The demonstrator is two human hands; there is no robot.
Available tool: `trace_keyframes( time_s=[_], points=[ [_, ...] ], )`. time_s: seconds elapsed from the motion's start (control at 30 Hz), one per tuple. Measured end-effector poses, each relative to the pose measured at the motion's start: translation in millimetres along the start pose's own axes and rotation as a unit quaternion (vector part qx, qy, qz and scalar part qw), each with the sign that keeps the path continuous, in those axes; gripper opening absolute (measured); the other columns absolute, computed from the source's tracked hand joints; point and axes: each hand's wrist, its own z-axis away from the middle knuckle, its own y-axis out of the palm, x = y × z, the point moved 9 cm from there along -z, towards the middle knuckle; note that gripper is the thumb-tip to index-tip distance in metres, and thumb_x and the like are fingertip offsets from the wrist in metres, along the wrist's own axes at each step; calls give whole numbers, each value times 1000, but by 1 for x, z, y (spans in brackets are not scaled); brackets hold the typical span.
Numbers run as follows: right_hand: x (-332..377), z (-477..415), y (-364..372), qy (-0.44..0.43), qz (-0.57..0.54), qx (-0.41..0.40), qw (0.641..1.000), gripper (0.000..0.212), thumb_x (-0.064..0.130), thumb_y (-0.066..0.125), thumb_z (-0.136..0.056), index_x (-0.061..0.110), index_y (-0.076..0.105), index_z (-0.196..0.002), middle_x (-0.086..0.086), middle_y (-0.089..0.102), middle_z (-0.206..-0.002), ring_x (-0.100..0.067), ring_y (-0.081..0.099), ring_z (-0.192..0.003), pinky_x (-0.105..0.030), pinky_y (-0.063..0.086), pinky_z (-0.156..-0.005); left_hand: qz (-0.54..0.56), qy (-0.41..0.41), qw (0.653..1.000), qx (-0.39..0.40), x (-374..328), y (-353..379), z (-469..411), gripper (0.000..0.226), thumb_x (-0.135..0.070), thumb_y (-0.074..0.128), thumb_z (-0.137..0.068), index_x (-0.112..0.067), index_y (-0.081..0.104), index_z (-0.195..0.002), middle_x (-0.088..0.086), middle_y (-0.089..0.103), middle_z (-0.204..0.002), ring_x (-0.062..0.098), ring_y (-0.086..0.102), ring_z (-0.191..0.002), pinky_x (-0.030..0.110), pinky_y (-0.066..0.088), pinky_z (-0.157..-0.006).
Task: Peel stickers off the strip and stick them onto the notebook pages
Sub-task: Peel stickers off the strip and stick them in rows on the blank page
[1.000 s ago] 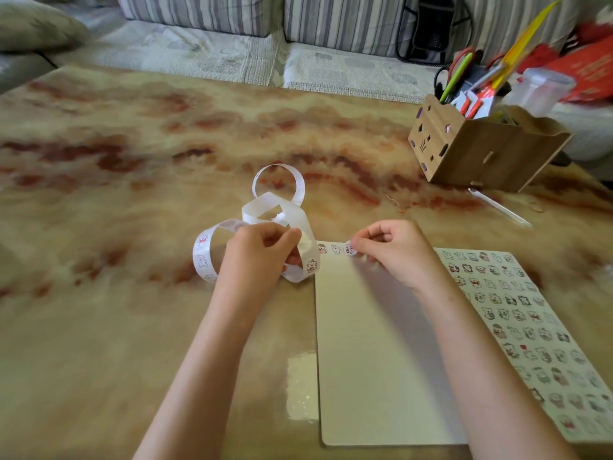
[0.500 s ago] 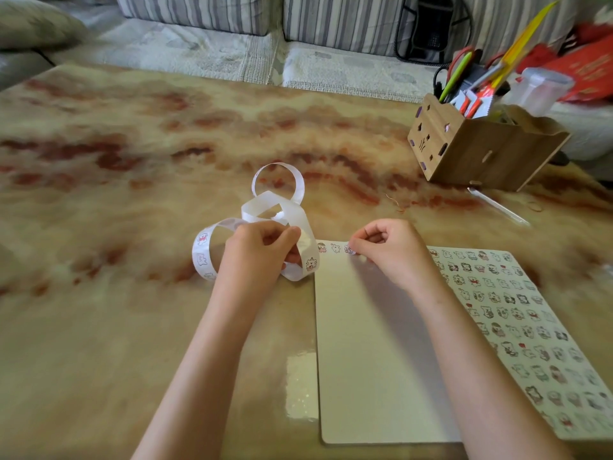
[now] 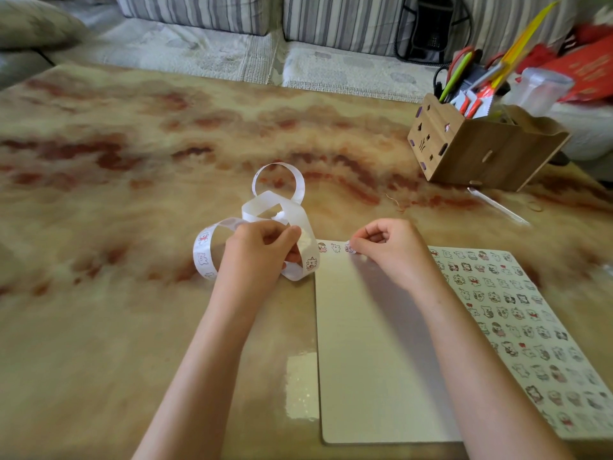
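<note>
The left hand [image 3: 262, 249] grips the curling sticker strip [image 3: 278, 207] just left of the open notebook [image 3: 365, 343] on the marbled table [image 3: 132, 161], while the right hand [image 3: 388, 250], fingers curled, presses a sticker [image 3: 350, 249] onto the blank page's far edge beside two others.

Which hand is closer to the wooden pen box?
Right. The right hand, pinching a sticker on the notebook, is nearer the wooden box; the left hand grips the sticker strip farther left.
</note>
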Motion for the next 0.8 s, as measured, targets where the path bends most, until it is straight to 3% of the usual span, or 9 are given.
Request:
trace_keyframes(
  time_s=[0.33, 0.53, 0.67, 0.8],
  points=[
    [3, 2, -1, -20, 46, -13, 999, 9, 11, 74, -77, 16, 68, -73, 4, 55, -61, -9, 47, -54, -20, 36, -52, -2, -2, 1000, 3, 0, 1, -1, 22, -23, 58, -90, -16, 71, -74, -1, 73, -73, 19, 70, -81, 41, 55, -84],
    [-4, -3, -2, -8, 42, -18, 999, 17, 12, 74, -78, 21, 63, -87, 6, 56, -74, -5, 47, -59, -22, 39, -60, -3, 0, 1000, 4, 1, 0, -1, 23, -23, 58, -90, -14, 71, -74, 1, 73, -74, 24, 70, -82, 43, 55, -84],
    [-7, -5, -5, -4, 35, -21, 999, 24, 3, 64, -82, 25, 63, -74, 5, 58, -71, -3, 45, -54, -19, 36, -55, -4, 0, 1000, 5, 2, 1, -2, 23, -24, 59, -89, -13, 71, -73, 1, 73, -72, 24, 70, -81, 45, 55, -84],
    [-4, -3, -3, -15, 42, -18, 999, 13, 14, 64, -86, 24, 65, -79, 11, 55, -63, -5, 46, -54, -20, 36, -55, -5, -1, 1000, 1, 2, 1, -2, 23, -24, 59, -89, -14, 71, -73, 1, 73, -73, 24, 70, -82, 46, 54, -84]
  ],
)
